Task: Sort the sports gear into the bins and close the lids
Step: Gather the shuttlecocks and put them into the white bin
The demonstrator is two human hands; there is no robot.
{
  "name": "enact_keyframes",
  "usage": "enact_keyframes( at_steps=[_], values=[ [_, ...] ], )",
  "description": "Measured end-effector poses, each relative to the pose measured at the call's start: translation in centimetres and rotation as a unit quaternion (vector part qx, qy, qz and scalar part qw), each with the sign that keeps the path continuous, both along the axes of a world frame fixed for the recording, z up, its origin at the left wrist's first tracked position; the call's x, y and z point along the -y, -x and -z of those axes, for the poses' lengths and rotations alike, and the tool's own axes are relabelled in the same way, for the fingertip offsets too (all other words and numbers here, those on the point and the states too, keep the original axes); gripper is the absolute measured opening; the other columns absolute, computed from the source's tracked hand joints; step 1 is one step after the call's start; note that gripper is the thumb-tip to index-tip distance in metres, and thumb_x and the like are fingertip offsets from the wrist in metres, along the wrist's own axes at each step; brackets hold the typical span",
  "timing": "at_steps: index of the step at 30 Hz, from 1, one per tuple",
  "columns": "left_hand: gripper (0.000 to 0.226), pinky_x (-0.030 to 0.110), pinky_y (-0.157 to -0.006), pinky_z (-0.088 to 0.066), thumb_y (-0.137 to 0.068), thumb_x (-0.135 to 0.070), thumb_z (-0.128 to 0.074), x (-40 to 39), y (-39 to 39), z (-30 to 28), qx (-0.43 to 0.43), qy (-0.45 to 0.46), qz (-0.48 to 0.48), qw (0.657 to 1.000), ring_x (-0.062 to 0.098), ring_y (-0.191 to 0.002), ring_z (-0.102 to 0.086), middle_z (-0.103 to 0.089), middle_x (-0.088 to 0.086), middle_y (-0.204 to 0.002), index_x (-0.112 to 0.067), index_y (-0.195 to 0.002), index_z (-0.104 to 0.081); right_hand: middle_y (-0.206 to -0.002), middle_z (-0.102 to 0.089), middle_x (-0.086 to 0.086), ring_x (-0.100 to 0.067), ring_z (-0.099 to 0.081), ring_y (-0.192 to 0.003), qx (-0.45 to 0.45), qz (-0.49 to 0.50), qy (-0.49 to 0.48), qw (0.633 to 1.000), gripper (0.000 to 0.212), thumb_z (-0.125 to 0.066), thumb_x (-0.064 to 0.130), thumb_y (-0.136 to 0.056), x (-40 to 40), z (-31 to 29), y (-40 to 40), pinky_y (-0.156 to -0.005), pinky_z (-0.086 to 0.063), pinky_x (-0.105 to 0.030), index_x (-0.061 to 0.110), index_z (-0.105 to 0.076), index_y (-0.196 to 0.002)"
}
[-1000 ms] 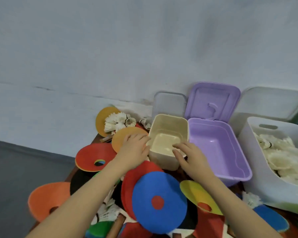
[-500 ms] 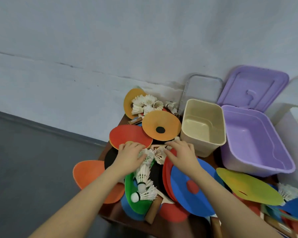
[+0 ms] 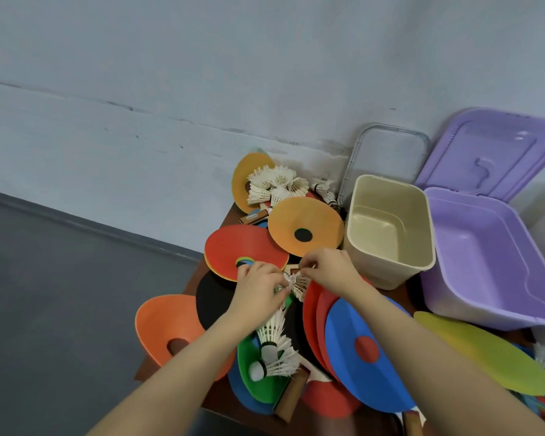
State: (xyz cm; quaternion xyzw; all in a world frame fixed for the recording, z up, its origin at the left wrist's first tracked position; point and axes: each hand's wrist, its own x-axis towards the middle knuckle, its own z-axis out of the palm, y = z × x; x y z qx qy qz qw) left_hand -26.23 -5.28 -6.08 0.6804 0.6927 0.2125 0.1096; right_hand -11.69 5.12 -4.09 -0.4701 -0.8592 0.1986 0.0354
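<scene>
Coloured disc cones, paddles and white shuttlecocks lie heaped on a small brown table. My left hand (image 3: 258, 286) and my right hand (image 3: 329, 270) meet over the pile's middle, both curled around white shuttlecocks (image 3: 296, 283) between them. More shuttlecocks (image 3: 272, 354) lie on a green cone (image 3: 249, 372) below my left hand. Another cluster of shuttlecocks (image 3: 274, 185) sits at the back by the wall. An open beige bin (image 3: 387, 228) stands empty to the right of my hands. Beside it is an open, empty purple bin (image 3: 485, 262).
A purple lid (image 3: 491, 152) and a clear lid (image 3: 387, 152) lean on the wall behind the bins. Orange (image 3: 306, 225), red (image 3: 239, 250), blue (image 3: 365, 350) and yellow-green (image 3: 482, 350) cones overlap around my hands. The table's left edge drops to grey floor (image 3: 60, 294).
Both hands left the beige bin's rim and came back over the pile. They have closed on the shuttlecocks in the middle. The view has swung left.
</scene>
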Motion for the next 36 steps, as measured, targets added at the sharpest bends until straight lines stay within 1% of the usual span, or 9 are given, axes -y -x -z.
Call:
enact_keyframes(
  at_steps=[5,7,10,14,19,25,28,32,36],
  values=[
    [0.012,0.023,-0.081,-0.014,-0.088,-0.028,-0.061,0.0,-0.1,-0.6,0.086,-0.061,-0.035,0.994,0.01,-0.105,-0.046,-0.061,-0.012,-0.101,-0.022,-0.089,-0.072,-0.087,-0.065,0.01,-0.012,-0.057,-0.086,-0.018,0.007,-0.06,0.998,0.016,-0.051,0.022,-0.09,0.5,0.2,-0.6,-0.086,-0.032,-0.031,0.024,-0.065,-0.084],
    [0.009,0.024,-0.081,-0.015,-0.087,-0.025,-0.064,-0.1,-0.2,-1.2,0.11,-0.079,-0.041,0.99,0.011,-0.104,-0.047,-0.062,-0.012,-0.097,-0.021,-0.085,-0.072,-0.086,-0.061,0.008,-0.013,-0.055,-0.082,-0.062,0.019,-0.106,0.992,0.013,-0.052,0.021,-0.091,0.7,0.0,-1.0,-0.082,-0.034,-0.032,0.019,-0.064,-0.086],
    [0.006,0.023,-0.08,-0.016,-0.085,-0.024,-0.066,-0.7,-0.2,-2.3,0.116,-0.117,-0.035,0.986,0.013,-0.101,-0.05,-0.064,-0.011,-0.095,-0.021,-0.083,-0.071,-0.083,-0.059,0.005,-0.015,-0.055,-0.075,-0.145,0.037,-0.174,0.973,0.008,-0.057,0.016,-0.09,0.8,-0.9,-2.0,-0.071,-0.029,-0.028,0.015,-0.064,-0.086],
    [0.003,0.021,-0.08,-0.018,-0.082,-0.02,-0.07,-2.2,-0.9,-4.8,0.101,-0.193,-0.017,0.976,0.015,-0.095,-0.055,-0.066,-0.006,-0.091,-0.018,-0.082,-0.073,-0.081,-0.062,0.002,-0.019,-0.058,-0.072,-0.189,0.063,-0.246,0.949,0.008,-0.058,0.016,-0.089,0.6,-2.7,-4.0,-0.069,-0.033,-0.03,0.013,-0.063,-0.085],
    [0.012,0.032,-0.082,-0.037,-0.079,-0.022,-0.066,-4.9,-4.0,-7.8,0.13,-0.237,0.025,0.962,0.019,-0.089,-0.059,-0.067,0.001,-0.089,-0.013,-0.081,-0.074,-0.08,-0.06,0.004,-0.018,-0.057,-0.071,-0.25,0.089,-0.282,0.922,0.004,-0.059,0.012,-0.087,0.7,-5.0,-8.3,-0.067,-0.041,-0.033,0.013,-0.062,-0.085],
    [0.017,0.021,-0.078,-0.042,-0.08,-0.021,-0.065,-7.8,-11.3,-10.9,0.118,-0.282,0.094,0.948,0.017,-0.087,-0.057,-0.066,0.005,-0.087,-0.007,-0.081,-0.074,-0.086,-0.06,0.003,-0.02,-0.057,-0.072,-0.272,0.155,-0.289,0.905,0.004,-0.06,0.01,-0.089,0.5,-6.6,-17.4,-0.062,-0.047,-0.039,0.013,-0.063,-0.091],
    [0.025,0.024,-0.076,-0.043,-0.083,-0.027,-0.058,-9.6,-16.4,-11.7,0.122,-0.299,0.126,0.938,0.012,-0.085,-0.052,-0.066,0.004,-0.086,-0.008,-0.08,-0.074,-0.086,-0.061,0.001,-0.016,-0.055,-0.073,-0.299,0.175,-0.293,0.891,0.006,-0.058,0.008,-0.09,-0.2,-7.0,-23.2,-0.062,-0.048,-0.038,0.012,-0.062,-0.091],
    [0.022,0.027,-0.078,-0.044,-0.083,-0.024,-0.058,-12.1,-24.6,-12.2,0.117,-0.312,0.162,0.929,0.018,-0.083,-0.059,-0.067,0.005,-0.087,-0.008,-0.08,-0.073,-0.088,-0.059,0.004,-0.009,-0.052,-0.073,-0.307,0.207,-0.304,0.878,0.007,-0.055,0.009,-0.092,-1.2,-7.6,-31.6,-0.064,-0.048,-0.037,0.012,-0.061,-0.092],
    [0.021,0.024,-0.076,-0.043,-0.083,-0.023,-0.057,-14.2,-33.2,-12.5,0.14,-0.29,0.191,0.927,0.013,-0.086,-0.054,-0.066,0.004,-0.088,-0.007,-0.082,-0.072,-0.084,-0.057,0.001,-0.016,-0.054,-0.072,-0.301,0.232,-0.321,0.868,0.007,-0.057,0.006,-0.09,-2.3,-8.6,-39.9,-0.064,-0.045,-0.03,0.01,-0.062,-0.09]
  ],
)
